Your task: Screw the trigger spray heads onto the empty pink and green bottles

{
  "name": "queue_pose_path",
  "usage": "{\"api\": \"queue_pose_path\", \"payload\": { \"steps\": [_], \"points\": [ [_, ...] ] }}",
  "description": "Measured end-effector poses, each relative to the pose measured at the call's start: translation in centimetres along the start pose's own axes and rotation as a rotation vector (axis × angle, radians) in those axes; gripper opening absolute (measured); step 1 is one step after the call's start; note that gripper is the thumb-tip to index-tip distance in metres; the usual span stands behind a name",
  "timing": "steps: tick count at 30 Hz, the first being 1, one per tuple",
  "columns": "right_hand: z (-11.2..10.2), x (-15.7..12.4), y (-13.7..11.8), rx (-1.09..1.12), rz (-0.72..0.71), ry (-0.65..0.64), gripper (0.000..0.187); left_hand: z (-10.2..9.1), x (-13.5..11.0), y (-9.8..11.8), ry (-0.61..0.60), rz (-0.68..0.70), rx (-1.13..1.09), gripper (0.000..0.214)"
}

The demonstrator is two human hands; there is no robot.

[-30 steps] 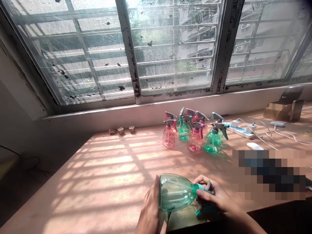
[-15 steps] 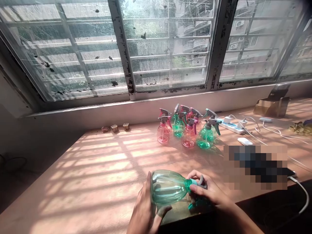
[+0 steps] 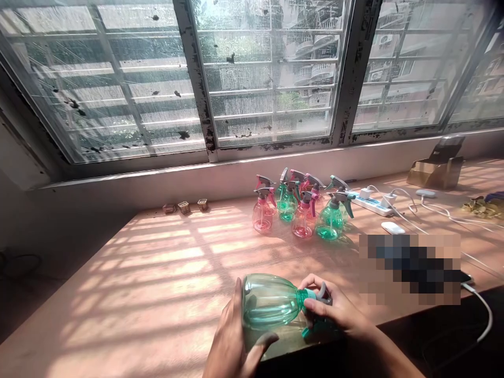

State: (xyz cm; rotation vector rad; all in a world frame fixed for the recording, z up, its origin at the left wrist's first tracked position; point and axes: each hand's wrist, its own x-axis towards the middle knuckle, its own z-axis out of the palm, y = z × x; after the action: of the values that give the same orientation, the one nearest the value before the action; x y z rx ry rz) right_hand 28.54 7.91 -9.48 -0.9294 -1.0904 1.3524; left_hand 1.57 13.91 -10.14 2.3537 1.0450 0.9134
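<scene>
A clear green spray bottle (image 3: 270,302) lies on its side in the air above the table's front edge, its base to the left and its neck to the right. My left hand (image 3: 228,333) cups the base, fingers along the bottom and thumb stretched out below the body. At the neck, my right hand (image 3: 328,307) is closed round the teal collar (image 3: 309,297), thumb and fingers pinching it. A grey trigger part curves up between the fingers, and part of the teal spray head shows beneath; the rest is hidden by the hand.
Several pink and green spray bottles (image 3: 304,220) stand grouped near the window wall. A white power strip (image 3: 372,203) with plugs and cables lies to their right. Nearer are a white case (image 3: 392,228) and a blurred dark device (image 3: 421,270). Small containers (image 3: 184,207) sit at the far left edge.
Little differs. The view has shifted slightly, and both hands keep the bottle in nearly the same position. My left thumb sits slightly further from the bottle's body.
</scene>
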Motion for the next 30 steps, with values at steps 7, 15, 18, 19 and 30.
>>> {"api": "queue_pose_path", "payload": {
  "steps": [7, 15, 18, 19, 30],
  "points": [
    [0.2, -0.1, -0.4, 0.008, 0.015, 0.021, 0.039, 0.1, 0.2, 0.2, 0.003, 0.002, -0.002, 0.077],
    [0.3, -0.3, -0.7, 0.014, 0.052, 0.017, 0.042, -0.2, 0.1, -1.1, -0.071, 0.003, 0.029, 0.085],
    [0.3, -0.3, -0.8, 0.005, 0.049, 0.019, 0.042, -0.2, 0.1, -1.5, -0.091, -0.013, 0.036, 0.073],
    [0.4, -0.3, -0.9, 0.007, 0.046, 0.023, 0.042, -0.1, 0.1, -1.3, -0.072, -0.019, 0.023, 0.074],
    [0.4, -0.4, -1.1, 0.023, 0.061, 0.046, 0.043, -0.5, 0.3, 0.0, -0.056, -0.005, 0.004, 0.087]
  ]
}}
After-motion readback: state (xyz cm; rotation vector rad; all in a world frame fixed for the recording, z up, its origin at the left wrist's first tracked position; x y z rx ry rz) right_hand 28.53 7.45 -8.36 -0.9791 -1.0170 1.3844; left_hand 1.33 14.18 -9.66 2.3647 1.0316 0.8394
